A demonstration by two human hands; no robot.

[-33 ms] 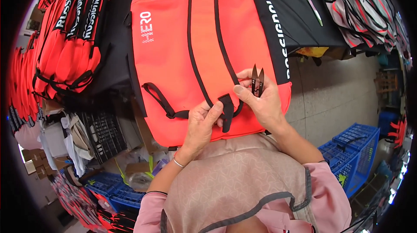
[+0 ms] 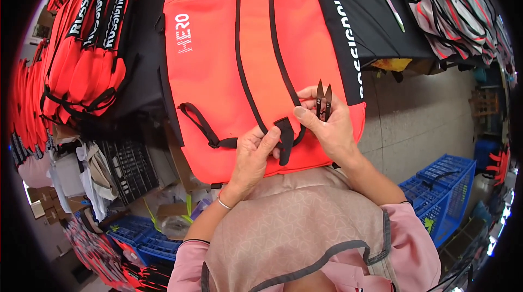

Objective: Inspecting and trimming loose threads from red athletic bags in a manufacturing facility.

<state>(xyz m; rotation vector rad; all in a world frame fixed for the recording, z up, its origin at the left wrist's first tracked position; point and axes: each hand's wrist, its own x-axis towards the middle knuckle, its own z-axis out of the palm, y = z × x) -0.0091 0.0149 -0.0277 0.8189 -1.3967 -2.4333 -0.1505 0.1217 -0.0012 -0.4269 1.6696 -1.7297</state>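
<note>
A bright red-orange backpack [image 2: 210,74] with black side panels lies before me, its lower edge against my apron. Down its middle runs a padded shoulder strap [image 2: 256,47] edged in black. My left hand [image 2: 251,153] pinches the strap's lower end, beside a black webbing tab [image 2: 284,134]; its fingertips are partly hidden behind. My right hand [image 2: 335,131] holds small black thread snips [image 2: 323,101], blades pointing up and apart. The right thumb rests near the strap's right edge. A loop of black webbing [image 2: 200,123] lies on the backpack at lower left.
A black-covered table [image 2: 381,36] bears the backpack and a toothbrush [image 2: 391,7]. Stacked red bags [image 2: 90,79] stand at left, grey-and-red pieces [image 2: 452,14] at far right. Blue crates [image 2: 441,194] sit at lower right, with another blue crate [image 2: 144,235] at lower left.
</note>
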